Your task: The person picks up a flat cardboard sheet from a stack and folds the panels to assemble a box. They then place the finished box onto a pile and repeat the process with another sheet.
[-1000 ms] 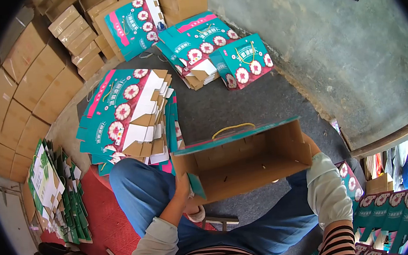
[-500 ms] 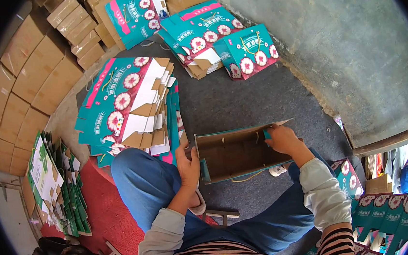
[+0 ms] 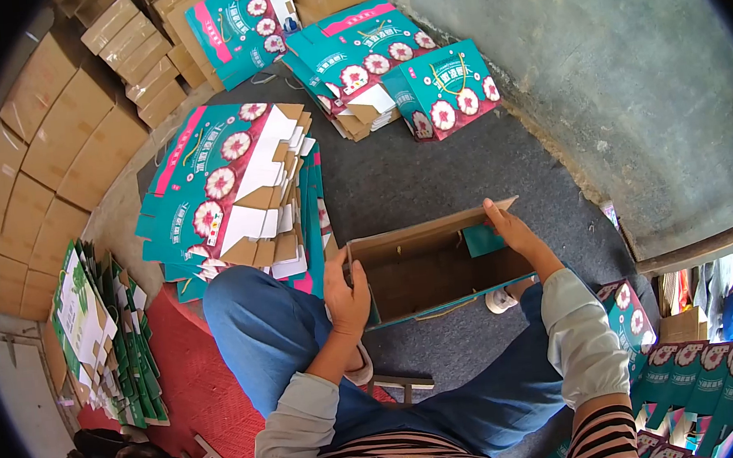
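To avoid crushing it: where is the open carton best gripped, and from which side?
Probably at its two short end walls, one from each side, as the left hand and right hand do: the carton lies crosswise, open face up.

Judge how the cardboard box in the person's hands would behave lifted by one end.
Probably light: the cardboard box is thin-walled and looks empty. Likely to skew, since a flap stands loose and the left hand and right hand brace opposite ends.

The left hand (image 3: 347, 290), at 6 o'clock of centre, curls its fingers closed, forearm angled upward. The right hand (image 3: 513, 232), at 3 o'clock, lies flat, fingers extended towards 10 o'clock.
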`<control>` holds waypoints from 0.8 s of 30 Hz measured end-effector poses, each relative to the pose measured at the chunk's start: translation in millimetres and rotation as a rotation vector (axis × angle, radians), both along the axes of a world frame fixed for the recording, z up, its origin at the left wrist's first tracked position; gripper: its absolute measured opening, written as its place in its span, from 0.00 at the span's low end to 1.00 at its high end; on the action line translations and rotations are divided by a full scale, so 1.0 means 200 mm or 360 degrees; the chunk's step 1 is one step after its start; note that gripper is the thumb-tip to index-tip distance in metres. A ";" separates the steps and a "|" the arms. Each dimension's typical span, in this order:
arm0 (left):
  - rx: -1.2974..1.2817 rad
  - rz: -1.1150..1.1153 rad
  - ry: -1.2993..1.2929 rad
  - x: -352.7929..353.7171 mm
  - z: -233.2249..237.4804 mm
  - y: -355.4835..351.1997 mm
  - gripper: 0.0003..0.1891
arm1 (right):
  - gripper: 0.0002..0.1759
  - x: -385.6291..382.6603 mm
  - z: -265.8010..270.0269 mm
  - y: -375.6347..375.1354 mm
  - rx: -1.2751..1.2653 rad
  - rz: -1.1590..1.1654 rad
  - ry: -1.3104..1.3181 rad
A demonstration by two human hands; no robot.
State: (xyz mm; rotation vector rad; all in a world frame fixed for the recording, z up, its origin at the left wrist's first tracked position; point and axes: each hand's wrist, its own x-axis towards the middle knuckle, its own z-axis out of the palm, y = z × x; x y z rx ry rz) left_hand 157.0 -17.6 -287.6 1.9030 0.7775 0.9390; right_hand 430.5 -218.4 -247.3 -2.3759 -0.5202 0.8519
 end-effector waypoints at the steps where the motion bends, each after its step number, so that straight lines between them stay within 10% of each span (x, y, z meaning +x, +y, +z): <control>1: 0.0116 0.0016 0.0007 0.00 0.00 -0.02 0.18 | 0.54 0.00 0.00 0.02 -0.0010 -0.0006 0.0005; 14: 0.0574 -0.0731 0.0761 -0.04 0.02 -0.08 0.27 | 0.63 -0.02 0.08 -0.08 0.0339 -0.0393 0.0614; 20: 0.0099 -0.0541 0.0679 -0.15 0.18 -0.06 0.23 | 0.70 -0.07 0.05 -0.08 0.0411 -0.0670 0.0330; 24: -0.0121 -0.0524 0.0617 -0.22 0.18 -0.04 0.18 | 0.61 0.03 -0.15 -0.18 0.0073 -0.0059 -0.0298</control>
